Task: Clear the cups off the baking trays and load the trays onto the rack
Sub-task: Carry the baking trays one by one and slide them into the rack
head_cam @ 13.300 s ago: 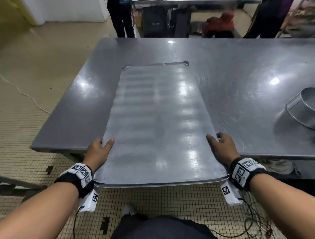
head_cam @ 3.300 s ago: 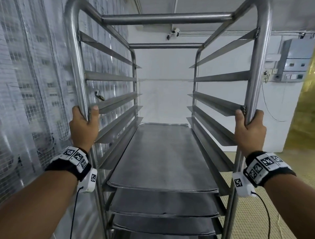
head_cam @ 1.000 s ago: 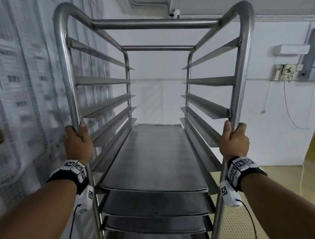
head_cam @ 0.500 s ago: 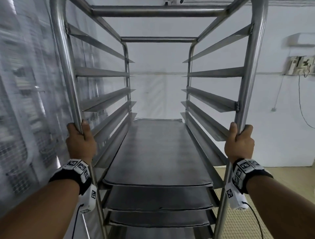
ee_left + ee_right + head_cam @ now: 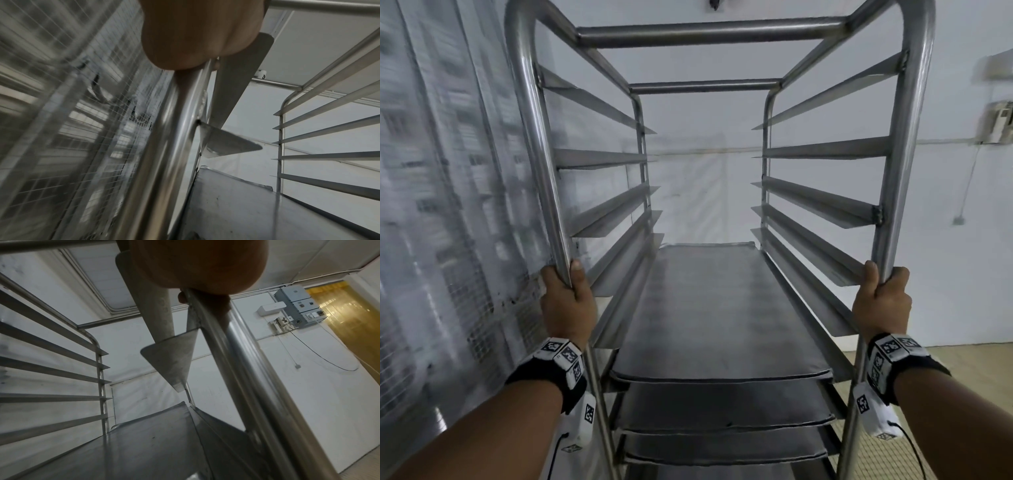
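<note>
Both hands, your left hand (image 5: 567,301) and right hand (image 5: 881,301), grasp the tray rack's (image 5: 709,32) front posts; push evenly so the loaded baking trays (image 5: 717,308) stay seated.

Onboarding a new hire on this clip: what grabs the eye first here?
The tall steel rack fills the head view, its upper side rails bare. Baking trays sit stacked in its lower slots, top one dead centre. The left hand and right hand each grip a front upright at mid-height; wire mesh runs along the left.
</note>
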